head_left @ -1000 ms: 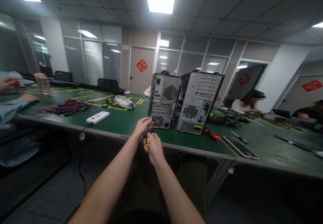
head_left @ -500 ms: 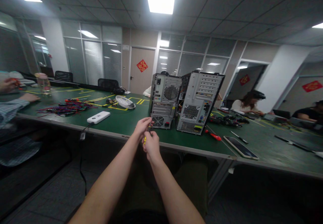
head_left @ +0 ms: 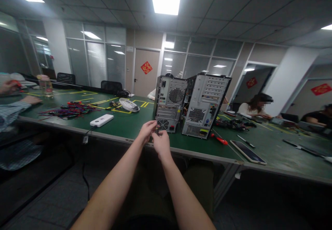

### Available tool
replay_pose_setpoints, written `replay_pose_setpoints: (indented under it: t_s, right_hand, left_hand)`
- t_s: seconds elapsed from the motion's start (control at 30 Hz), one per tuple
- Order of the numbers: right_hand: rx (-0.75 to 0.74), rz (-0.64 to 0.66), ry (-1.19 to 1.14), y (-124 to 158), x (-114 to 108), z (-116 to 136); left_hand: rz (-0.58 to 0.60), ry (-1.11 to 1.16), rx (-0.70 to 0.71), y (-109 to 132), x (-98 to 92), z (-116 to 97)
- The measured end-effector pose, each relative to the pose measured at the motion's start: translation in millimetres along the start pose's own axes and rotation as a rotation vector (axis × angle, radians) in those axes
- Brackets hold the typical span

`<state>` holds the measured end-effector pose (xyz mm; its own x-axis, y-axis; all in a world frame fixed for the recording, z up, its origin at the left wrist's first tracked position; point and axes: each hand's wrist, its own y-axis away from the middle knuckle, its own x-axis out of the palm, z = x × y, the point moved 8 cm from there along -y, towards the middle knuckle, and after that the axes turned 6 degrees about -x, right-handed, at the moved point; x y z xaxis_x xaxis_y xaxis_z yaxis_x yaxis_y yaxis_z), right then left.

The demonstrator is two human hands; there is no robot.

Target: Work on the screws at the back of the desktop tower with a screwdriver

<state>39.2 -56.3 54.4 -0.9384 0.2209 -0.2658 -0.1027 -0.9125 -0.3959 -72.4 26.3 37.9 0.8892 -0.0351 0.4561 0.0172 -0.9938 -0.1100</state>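
Close together at the table's front edge, my left hand (head_left: pixel 147 131) and my right hand (head_left: pixel 161 143) are both closed. Between their fingertips shows a small dark thing with a bit of yellow (head_left: pixel 157 129), too small and too covered to name. Just behind the hands stands a computer tower (head_left: pixel 168 107), upright, its rear panel with fan grilles facing me. Right beside it is a second computer tower (head_left: pixel 201 107), also turned with its back to me. I cannot tell whether my left fingertips touch the first tower.
Left on the green table (head_left: pixel 124 126) lie a white power bank (head_left: pixel 102 120), a heap of coloured wires (head_left: pixel 70 109) and a white oval piece (head_left: pixel 129 105). To the right are a red-handled tool (head_left: pixel 220 139), a phone (head_left: pixel 247 152) and black cables (head_left: pixel 237 123). Other people sit around.
My right hand has moved slightly up and to the right, and the yellow part that showed beside it is now mostly hidden. My left hand has barely shifted.
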Motion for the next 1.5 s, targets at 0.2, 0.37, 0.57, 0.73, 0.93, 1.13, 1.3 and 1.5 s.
replay_pose_setpoints:
  t_s: [0.2,0.37,0.57,0.73,0.93,1.13,1.3,1.5]
  right_hand:
    - [-0.109,0.142,0.584,8,-20,44]
    - [-0.191,0.114,0.794,14,-20,62]
    - [-0.310,0.091,0.638,30,-8,54]
    - [-0.314,0.011,0.622,40,-11,43]
    - [-0.296,-0.023,0.787,36,-17,42]
    - [-0.342,-0.020,0.815,34,-14,41]
    - [-0.394,-0.035,0.860,34,-14,46]
    - [-0.471,-0.051,0.886,37,-17,54]
  left_hand:
    - [0.024,0.027,-0.028,1,1.3,1]
    - [0.044,0.077,-0.074,0,2.7,5]
    - [0.000,0.168,-0.130,-4,0.2,8]
    - [0.012,0.218,-0.175,1,2.0,10]
    - [0.030,0.251,-0.206,9,7.9,9]
    - [0.046,0.265,-0.206,12,12.3,5]
    - [0.056,0.250,-0.219,10,11.9,7]
    - [0.058,0.245,-0.215,8,11.3,9]
